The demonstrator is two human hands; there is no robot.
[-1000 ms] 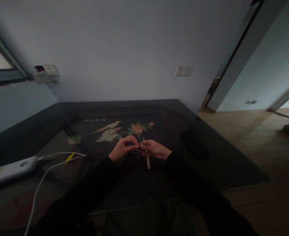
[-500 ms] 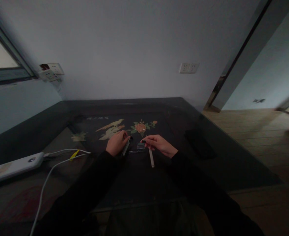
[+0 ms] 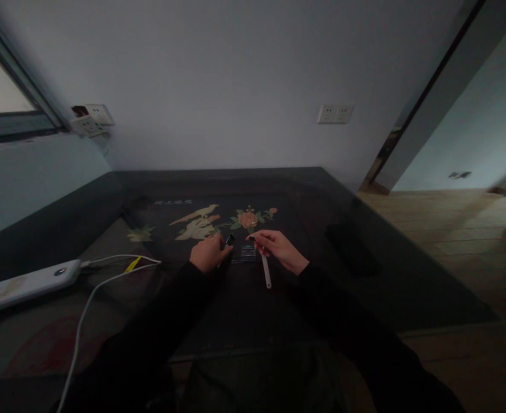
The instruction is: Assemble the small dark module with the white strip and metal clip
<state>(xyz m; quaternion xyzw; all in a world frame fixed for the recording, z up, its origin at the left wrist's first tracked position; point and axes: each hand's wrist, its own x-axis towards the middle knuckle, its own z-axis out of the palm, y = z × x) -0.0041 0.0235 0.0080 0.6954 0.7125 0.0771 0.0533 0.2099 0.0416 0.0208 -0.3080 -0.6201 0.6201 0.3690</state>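
My left hand (image 3: 207, 253) is closed round a slim dark object with a black tip (image 3: 231, 238), too dim to name. Across from it, the fingers of my right hand (image 3: 281, 251) pinch a tiny dark piece (image 3: 251, 238). A flat pale stick with a hole at its end (image 3: 267, 274) juts out under the right hand; I cannot tell whether it is gripped or lies on the table. Between both hands a small clear box (image 3: 248, 252) sits on the dark tabletop (image 3: 244, 310). Its contents are too dim to make out.
At the left lies a white power bank (image 3: 29, 285) with a white cable (image 3: 90, 310) and a yellow tag (image 3: 133, 264). A flat black object (image 3: 351, 249) rests at the right. Behind the table is a wall with sockets (image 3: 336, 113). Birds and flowers decorate the tabletop.
My left hand has turned, so less of the slim dark object shows and its black tip points upward. The right hand keeps its pinch, almost in place. The camera view has shifted slightly.
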